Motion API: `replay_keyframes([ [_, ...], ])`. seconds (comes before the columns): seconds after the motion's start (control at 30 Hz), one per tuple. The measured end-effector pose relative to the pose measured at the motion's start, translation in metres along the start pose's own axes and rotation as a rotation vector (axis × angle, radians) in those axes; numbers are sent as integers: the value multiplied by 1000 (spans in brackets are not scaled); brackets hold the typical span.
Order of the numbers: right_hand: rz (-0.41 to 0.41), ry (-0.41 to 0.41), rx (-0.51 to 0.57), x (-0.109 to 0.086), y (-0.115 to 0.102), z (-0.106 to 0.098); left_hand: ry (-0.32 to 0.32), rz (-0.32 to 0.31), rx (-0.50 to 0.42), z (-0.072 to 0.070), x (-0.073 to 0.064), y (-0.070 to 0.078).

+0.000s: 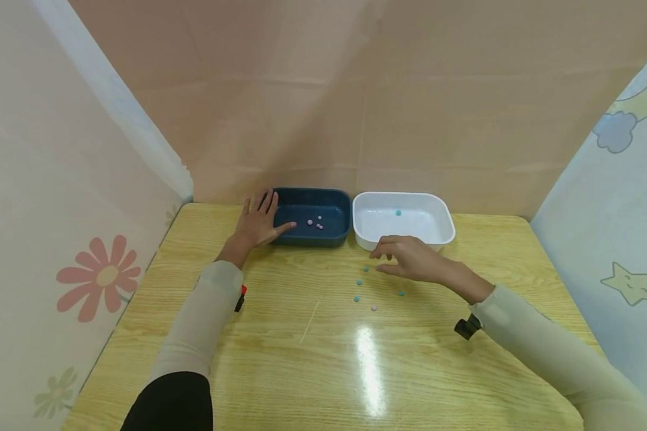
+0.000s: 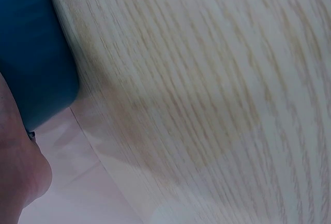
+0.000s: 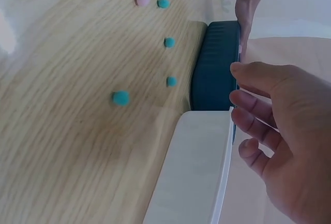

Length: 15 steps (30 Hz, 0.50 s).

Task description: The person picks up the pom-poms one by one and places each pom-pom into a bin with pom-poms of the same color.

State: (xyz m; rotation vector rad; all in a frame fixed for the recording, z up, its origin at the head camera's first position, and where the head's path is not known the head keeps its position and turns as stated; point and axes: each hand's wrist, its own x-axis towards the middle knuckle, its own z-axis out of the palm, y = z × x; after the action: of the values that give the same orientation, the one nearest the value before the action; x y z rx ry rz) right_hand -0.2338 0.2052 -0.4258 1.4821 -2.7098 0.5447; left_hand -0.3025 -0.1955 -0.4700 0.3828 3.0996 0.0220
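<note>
My left hand (image 1: 257, 226) rests with spread fingers on the left end of a dark blue tray (image 1: 313, 241). Several small pink balls (image 1: 310, 222) lie inside that tray. Beside it on the right stands a white tray (image 1: 445, 230), with one teal ball (image 1: 398, 213) in it. My right hand (image 1: 410, 258) hovers at the white tray's front rim, fingers loosely bent. In the right wrist view nothing shows between its thumb and fingers. On the table in front lie several teal balls (image 3: 120, 98) and one pink ball (image 3: 143, 0).
The wooden table (image 1: 280, 359) reaches a brown back wall (image 1: 410, 120). Printed panels stand at both sides, a flowered one (image 1: 108, 275) on the left and a starred one (image 1: 631, 284) on the right. A wrist device (image 1: 467, 327) sits under the right sleeve.
</note>
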Motion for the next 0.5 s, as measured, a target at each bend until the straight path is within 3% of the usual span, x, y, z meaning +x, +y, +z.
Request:
replay_keyframes([
  [0.5, -53, -105, 166, -19, -1, 18, -18, 7, -1, -2, 0, 0],
])
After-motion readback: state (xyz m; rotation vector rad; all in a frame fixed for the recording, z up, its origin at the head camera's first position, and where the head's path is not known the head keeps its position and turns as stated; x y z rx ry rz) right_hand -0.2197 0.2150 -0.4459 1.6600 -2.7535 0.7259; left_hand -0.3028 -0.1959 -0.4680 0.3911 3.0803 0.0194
